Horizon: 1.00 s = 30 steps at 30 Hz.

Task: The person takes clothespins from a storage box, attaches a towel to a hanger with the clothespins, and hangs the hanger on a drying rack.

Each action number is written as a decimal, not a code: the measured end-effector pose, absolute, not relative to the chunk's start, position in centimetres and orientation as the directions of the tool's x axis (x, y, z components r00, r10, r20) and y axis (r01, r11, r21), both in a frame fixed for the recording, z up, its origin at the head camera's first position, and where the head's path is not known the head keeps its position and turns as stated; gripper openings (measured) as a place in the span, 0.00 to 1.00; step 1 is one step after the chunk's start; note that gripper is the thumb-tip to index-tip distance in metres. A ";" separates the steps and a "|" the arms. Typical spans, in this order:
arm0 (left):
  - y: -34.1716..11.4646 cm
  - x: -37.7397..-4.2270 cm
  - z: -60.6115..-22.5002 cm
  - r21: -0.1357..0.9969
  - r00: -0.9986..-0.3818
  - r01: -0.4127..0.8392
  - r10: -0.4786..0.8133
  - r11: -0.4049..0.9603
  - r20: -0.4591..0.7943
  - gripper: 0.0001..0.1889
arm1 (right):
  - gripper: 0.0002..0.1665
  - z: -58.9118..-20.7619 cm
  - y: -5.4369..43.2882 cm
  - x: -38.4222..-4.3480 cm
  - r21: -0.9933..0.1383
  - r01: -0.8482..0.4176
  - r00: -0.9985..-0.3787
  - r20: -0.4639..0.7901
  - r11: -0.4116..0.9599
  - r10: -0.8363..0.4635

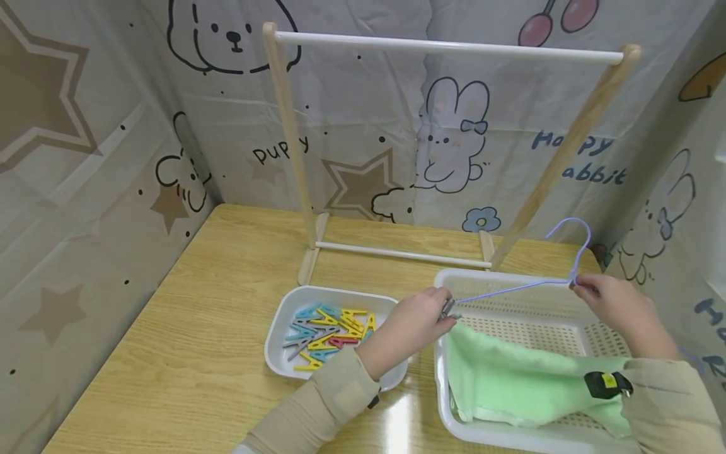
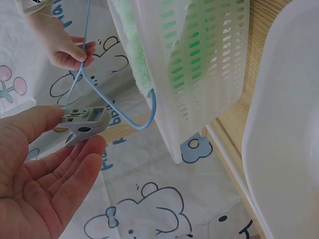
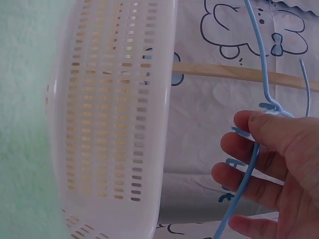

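Note:
My left hand [image 1: 411, 325] pinches a grey clothespin [image 2: 84, 122] between thumb and fingers, close by one end of a blue wire hanger [image 1: 510, 291]. With thumb and fingertips, my right hand [image 1: 615, 309] holds that hanger just below its hook, and the hook points up. Beneath both hands lies a light green towel [image 1: 510, 384] inside a white perforated basket [image 1: 442, 378]. In the left wrist view, the towel's fuzzy edge shows along the basket rim, and the hanger's rounded end overlaps it.
Left of the basket, a white tray [image 1: 273, 340] contains several yellow, blue, grey and red clothespins [image 1: 323, 331]. Behind stands a wooden rack [image 1: 290, 126] with a white top rail [image 1: 448, 46] and a lower rail. Printed cloth walls [image 1: 363, 101] surround the wooden table [image 1: 187, 315].

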<state>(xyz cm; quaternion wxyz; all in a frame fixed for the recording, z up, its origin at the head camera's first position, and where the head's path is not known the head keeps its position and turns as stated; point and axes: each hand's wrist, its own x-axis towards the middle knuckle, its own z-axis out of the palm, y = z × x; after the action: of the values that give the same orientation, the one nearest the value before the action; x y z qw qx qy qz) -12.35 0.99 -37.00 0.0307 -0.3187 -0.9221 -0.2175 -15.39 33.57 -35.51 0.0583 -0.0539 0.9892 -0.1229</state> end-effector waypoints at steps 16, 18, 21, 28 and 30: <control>1.1 -12.2 -37.0 0.389 -0.798 0.595 0.574 0.703 0.184 0.14 | 0.15 -34.7 33.4 -13.9 -0.272 -0.115 -0.992 -0.025 0.955 -0.126; 1.1 -12.2 -36.9 0.386 -0.797 0.596 0.575 0.704 0.184 0.14 | 0.14 -34.6 33.5 -13.8 -0.271 -0.122 -0.991 -0.015 0.955 -0.131; 1.2 -12.2 -36.8 0.387 -0.798 0.595 0.574 0.704 0.183 0.14 | 0.12 -34.6 33.5 -13.7 -0.271 -0.131 -0.990 -0.006 0.954 -0.138; 1.2 -12.1 -36.6 0.391 -0.795 0.599 0.578 0.699 0.185 0.15 | 0.07 -34.2 33.5 -13.4 -0.233 -0.197 -0.980 0.065 0.952 -0.187; 1.3 -12.1 -36.6 0.395 -0.794 0.600 0.579 0.696 0.186 0.14 | 0.04 -34.0 33.5 -13.2 -0.206 -0.230 -0.971 0.110 0.951 -0.211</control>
<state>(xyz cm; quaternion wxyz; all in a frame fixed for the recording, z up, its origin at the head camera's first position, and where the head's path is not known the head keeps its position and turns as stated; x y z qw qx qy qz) -12.13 1.29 -36.61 0.0238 -0.3203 -0.9205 -0.2227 -13.24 33.45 -34.03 -0.0432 -0.1117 0.9868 -0.1091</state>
